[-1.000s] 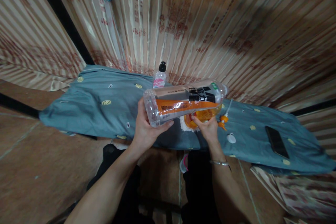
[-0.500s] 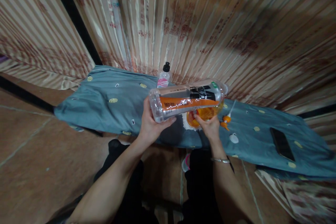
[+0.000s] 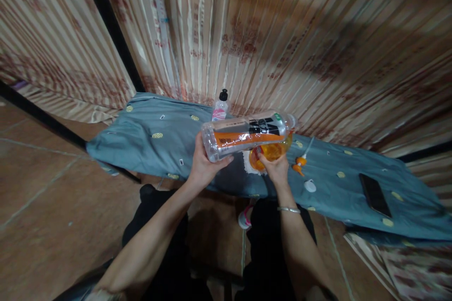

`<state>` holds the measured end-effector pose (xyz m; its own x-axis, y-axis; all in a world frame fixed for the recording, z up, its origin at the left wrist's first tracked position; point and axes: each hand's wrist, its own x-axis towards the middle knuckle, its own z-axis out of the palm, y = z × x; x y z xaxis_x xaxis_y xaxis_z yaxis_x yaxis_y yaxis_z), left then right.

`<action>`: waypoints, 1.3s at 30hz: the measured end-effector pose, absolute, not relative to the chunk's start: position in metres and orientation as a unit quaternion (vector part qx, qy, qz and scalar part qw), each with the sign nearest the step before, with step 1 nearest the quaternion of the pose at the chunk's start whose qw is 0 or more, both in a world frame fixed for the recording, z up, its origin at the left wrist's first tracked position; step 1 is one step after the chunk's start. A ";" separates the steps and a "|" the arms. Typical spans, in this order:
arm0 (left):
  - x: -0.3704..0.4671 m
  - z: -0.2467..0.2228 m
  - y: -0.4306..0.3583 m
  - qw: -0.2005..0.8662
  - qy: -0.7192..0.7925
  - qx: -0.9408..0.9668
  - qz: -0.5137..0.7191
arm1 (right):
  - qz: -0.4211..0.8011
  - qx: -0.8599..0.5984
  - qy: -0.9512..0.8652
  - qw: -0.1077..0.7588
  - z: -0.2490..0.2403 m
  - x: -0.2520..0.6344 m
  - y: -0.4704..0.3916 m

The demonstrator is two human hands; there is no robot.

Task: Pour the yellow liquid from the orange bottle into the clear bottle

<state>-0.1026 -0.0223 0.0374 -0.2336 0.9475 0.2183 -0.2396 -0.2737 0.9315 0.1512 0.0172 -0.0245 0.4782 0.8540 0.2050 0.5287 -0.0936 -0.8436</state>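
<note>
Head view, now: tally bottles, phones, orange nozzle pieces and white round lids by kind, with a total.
Bottles: 3 (clear bottle, amber bottle, black-capped bottle)
Phone: 1
Orange nozzle piece: 1
White round lid: 1
Total: 6

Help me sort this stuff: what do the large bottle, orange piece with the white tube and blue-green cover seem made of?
Large bottle: probably clear, glossy plastic; see-through walls with sharp highlights.
Orange piece: probably smooth moulded plastic, evenly coloured.
Blue-green cover: matt fabric, by its soft folds and creases; the fibre can't be told.
</note>
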 end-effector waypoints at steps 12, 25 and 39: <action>-0.105 0.040 -0.021 0.464 0.429 0.429 0.645 | 0.182 -0.702 -0.500 0.474 -0.034 0.154 0.021; -0.107 0.031 -0.012 0.485 0.427 0.415 0.641 | 0.156 -0.712 -0.492 0.477 -0.039 0.158 0.020; -0.117 0.037 -0.014 0.535 0.429 0.419 0.595 | 0.159 -0.682 -0.507 0.503 -0.034 0.157 0.014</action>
<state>-0.1171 -0.0142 0.0368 -0.0764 0.9963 0.0395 -0.2761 -0.0592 0.9593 0.1569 0.0143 -0.0344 0.4358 0.8512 0.2925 0.5318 0.0187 -0.8467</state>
